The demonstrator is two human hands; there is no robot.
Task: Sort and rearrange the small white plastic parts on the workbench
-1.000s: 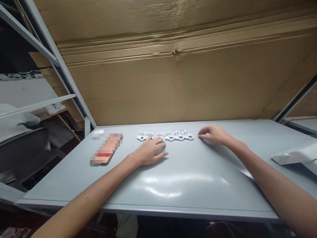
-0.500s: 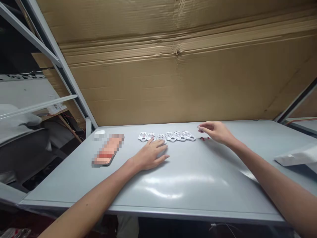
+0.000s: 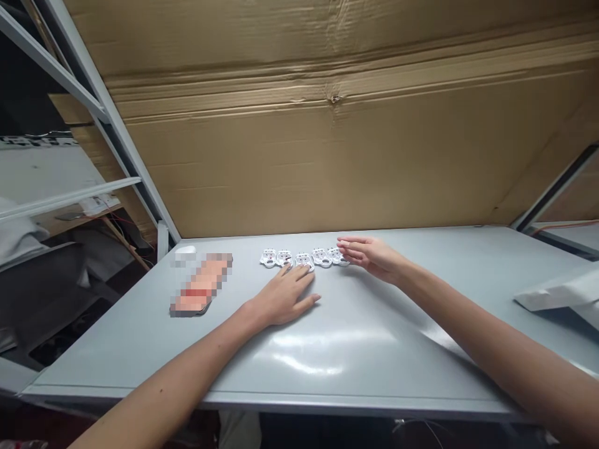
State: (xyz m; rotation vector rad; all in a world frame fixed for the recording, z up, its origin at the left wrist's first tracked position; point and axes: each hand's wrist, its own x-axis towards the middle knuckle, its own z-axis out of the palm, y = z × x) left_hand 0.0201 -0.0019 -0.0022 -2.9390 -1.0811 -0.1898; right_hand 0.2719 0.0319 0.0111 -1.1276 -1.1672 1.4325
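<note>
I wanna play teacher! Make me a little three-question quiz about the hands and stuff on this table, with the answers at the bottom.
1. True or false: the left hand is palm down, with its fingers spread.
2. What brown material stands behind the table?
3. Fill the gap: the white pieces lie in a row, and the hand at the row's right end is the ____ hand.

Key:
1. True.
2. Cardboard.
3. Right, as in right hand.
</note>
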